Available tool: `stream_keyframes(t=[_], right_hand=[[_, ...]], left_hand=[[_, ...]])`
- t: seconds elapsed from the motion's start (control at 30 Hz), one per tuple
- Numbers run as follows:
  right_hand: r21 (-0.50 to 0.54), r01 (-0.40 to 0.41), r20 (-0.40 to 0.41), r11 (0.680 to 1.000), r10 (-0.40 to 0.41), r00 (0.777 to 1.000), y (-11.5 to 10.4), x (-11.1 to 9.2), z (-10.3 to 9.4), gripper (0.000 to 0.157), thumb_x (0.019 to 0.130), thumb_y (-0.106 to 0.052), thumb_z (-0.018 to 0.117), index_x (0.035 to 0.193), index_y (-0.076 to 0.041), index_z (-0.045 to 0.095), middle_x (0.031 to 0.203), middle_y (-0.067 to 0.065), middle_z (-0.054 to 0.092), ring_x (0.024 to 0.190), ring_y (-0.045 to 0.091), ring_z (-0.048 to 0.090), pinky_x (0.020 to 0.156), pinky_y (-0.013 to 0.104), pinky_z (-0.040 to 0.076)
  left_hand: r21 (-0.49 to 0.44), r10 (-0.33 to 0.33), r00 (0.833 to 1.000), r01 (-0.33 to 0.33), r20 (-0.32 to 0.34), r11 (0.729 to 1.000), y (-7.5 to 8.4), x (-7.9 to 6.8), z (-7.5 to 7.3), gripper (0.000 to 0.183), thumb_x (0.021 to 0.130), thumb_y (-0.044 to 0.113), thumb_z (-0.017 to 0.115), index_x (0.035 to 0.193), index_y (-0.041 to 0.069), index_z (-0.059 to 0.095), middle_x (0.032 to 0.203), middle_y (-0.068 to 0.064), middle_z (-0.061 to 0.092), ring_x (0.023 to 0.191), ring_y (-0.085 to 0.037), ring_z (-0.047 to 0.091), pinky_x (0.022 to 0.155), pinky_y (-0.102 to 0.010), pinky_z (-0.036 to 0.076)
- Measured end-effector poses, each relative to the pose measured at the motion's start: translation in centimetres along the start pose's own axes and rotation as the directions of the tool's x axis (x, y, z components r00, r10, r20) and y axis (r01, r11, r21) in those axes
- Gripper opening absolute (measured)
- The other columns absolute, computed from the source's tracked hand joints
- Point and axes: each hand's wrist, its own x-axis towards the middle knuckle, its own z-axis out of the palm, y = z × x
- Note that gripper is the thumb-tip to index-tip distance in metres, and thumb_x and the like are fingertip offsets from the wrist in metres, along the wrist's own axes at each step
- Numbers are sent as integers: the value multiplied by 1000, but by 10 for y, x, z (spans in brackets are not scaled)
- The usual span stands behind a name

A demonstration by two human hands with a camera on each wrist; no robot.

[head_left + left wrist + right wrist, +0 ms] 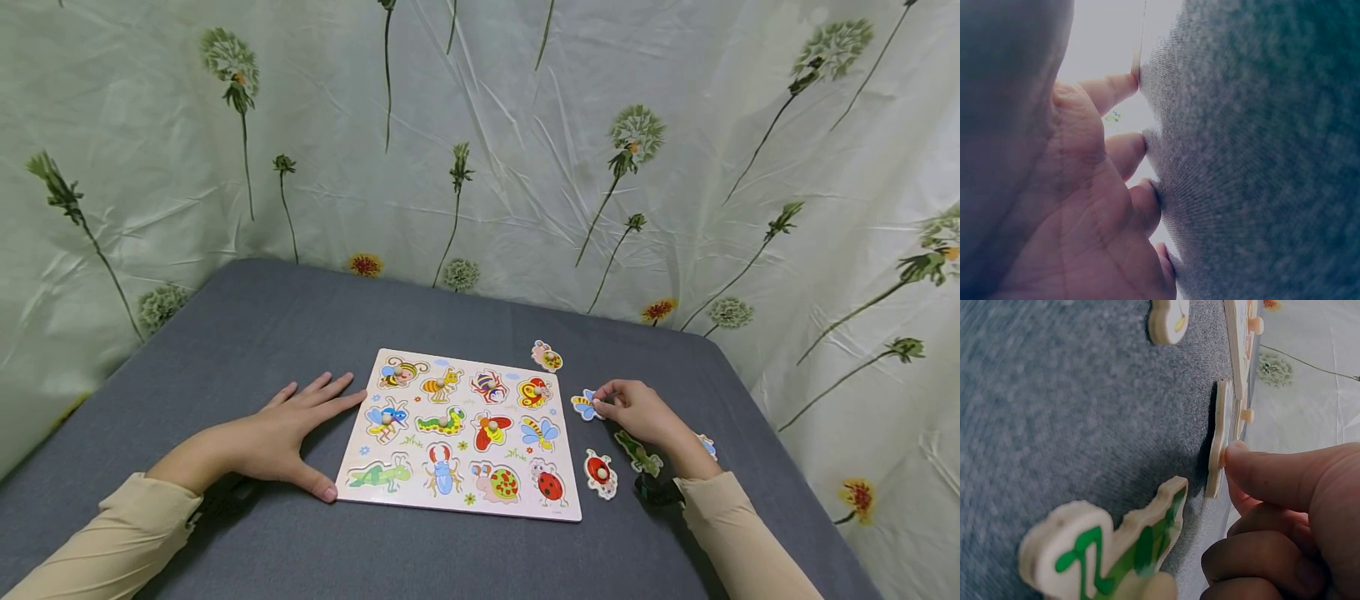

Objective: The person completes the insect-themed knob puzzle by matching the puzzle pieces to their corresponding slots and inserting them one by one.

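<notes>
A wooden insect puzzle board (pixel 408 446) lies on the cloth-covered table, with knobbed pieces in its two upper rows. My left hand (pixel 288 433) is spread flat at the board's left edge, fingers straight, thumb at the lower left corner. In the left wrist view its fingertips (pixel 1125 84) touch the grey cloth. Just right of the board, my right hand (pixel 637 412) pinches the knob of a blue-and-yellow winged insect piece (pixel 585 405) between thumb and finger. In the right wrist view that piece (pixel 1217 444) shows edge-on, close over the cloth.
Loose pieces lie right of the board: a snail (pixel 547 356) behind, a ladybug (pixel 600 475) in front, a green grasshopper (pixel 639 454) below my right hand, and a partly hidden piece (pixel 707 447) beyond my wrist. A flowered curtain (pixel 510 208) hangs behind the table.
</notes>
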Motion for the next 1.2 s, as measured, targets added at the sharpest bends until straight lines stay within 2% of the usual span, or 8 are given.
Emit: stream_keyframes(t=[0.57, 0.87, 1.2], right_hand=[[55, -16, 19, 998, 15, 1000, 0, -2, 3, 23, 103, -18, 72, 110, 3, 74, 58, -8, 43, 51, 7, 38, 51, 26, 37], [128, -4, 45, 992, -1, 999, 6, 0, 0, 26, 104, -16, 70, 118, 6, 73, 58, -8, 40, 49, 4, 32, 50, 24, 34], [119, 26, 45, 992, -32, 998, 4, 1, 2, 27, 106, -14, 65, 121, 8, 71, 59, -9, 37, 49, 4, 32, 50, 24, 34]], left_hand=[[1, 5, 1000, -5, -6, 1000, -1, 0, 0, 129, 69, 68, 94, 172, 23, 31, 181, -19, 10, 165, -55, 3, 121, -83, -1], [4, 4, 1000, -4, -3, 1000, -1, 0, 0, 128, 69, 68, 93, 172, 24, 30, 182, -18, 10, 165, -54, 3, 120, -83, 0], [-2, 0, 1000, 0, 0, 1000, 0, 0, -1, 129, 69, 68, 93, 172, 22, 30, 182, -18, 11, 165, -54, 3, 120, -83, -1]])
